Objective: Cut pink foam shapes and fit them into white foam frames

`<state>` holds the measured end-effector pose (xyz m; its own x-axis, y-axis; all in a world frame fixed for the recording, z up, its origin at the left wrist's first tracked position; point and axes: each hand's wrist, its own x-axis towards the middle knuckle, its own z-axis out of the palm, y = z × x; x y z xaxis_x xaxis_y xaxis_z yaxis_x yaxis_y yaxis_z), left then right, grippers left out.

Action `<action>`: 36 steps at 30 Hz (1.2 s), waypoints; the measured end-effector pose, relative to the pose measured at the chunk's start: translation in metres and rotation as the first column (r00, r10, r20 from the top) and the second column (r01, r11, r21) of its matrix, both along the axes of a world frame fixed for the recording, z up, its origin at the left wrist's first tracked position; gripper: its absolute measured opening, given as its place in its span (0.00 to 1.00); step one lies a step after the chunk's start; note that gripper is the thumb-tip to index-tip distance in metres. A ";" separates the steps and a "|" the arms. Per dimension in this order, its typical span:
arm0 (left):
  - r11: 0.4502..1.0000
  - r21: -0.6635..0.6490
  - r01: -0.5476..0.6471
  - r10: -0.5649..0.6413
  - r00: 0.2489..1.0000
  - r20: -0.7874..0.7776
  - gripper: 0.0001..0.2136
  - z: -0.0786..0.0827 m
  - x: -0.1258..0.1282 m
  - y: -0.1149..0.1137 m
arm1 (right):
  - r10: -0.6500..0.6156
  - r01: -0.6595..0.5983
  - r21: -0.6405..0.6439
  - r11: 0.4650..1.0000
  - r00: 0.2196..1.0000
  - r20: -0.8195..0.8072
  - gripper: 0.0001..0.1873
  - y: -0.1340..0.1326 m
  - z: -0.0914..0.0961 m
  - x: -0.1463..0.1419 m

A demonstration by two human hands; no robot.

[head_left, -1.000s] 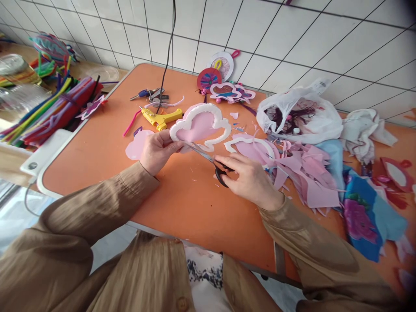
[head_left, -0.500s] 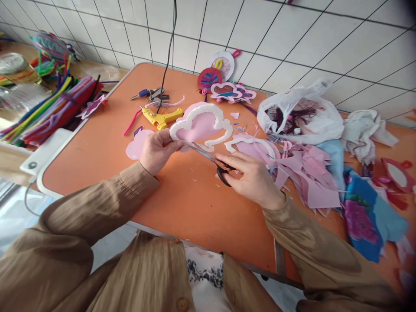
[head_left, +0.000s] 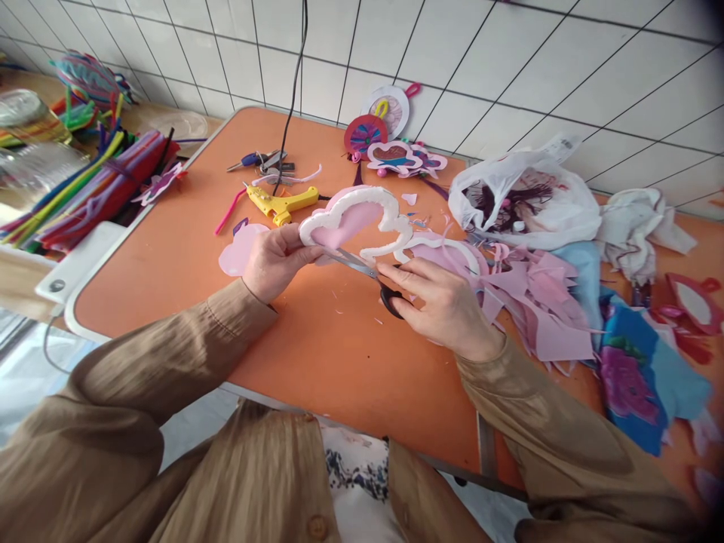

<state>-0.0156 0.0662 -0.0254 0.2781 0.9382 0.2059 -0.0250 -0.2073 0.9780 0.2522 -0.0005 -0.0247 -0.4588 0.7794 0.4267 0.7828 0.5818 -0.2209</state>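
My left hand pinches the left end of a cloud-shaped foam piece, which has a thick white outline and pink sheet within and behind it. In my right hand are scissors with black handles. Their metal blades point left and lie along the lower edge of the foam piece, close to my left fingertips. The white outline curls loose at its lower right. A pink cloud-shaped cutout lies beside my left hand, and a yellow glue gun rests just beyond it.
Pink foam scraps spread on the right, near a white plastic bag and blue flowered cloth. Finished-looking ornaments lean by the tiled wall. Keys lie at the back; pipe cleaners are heaped left. A black cord hangs down.
The foam piece has tilted and dropped slightly, shifting a little to the right. More of the orange table shows through its outline. The scissors have moved slightly right with my right hand.
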 end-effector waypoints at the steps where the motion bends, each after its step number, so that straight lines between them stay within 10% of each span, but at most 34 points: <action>1: 1.000 0.002 -0.003 0.003 1.000 -0.007 0.15 0.000 -0.001 0.001 | 0.003 -0.003 -0.018 1.000 1.000 -0.006 0.25 0.001 0.001 0.001; 18: 0.999 -0.039 0.029 -0.030 0.999 -0.012 0.22 0.013 0.005 -0.004 | 0.082 -0.086 -0.059 0.995 0.994 -0.072 0.22 0.003 0.002 0.008; 36: 0.999 0.017 0.033 -0.031 0.991 -0.133 0.15 -0.005 -0.002 0.001 | 0.091 -0.109 -0.185 0.977 0.990 -0.104 0.25 0.005 0.004 0.014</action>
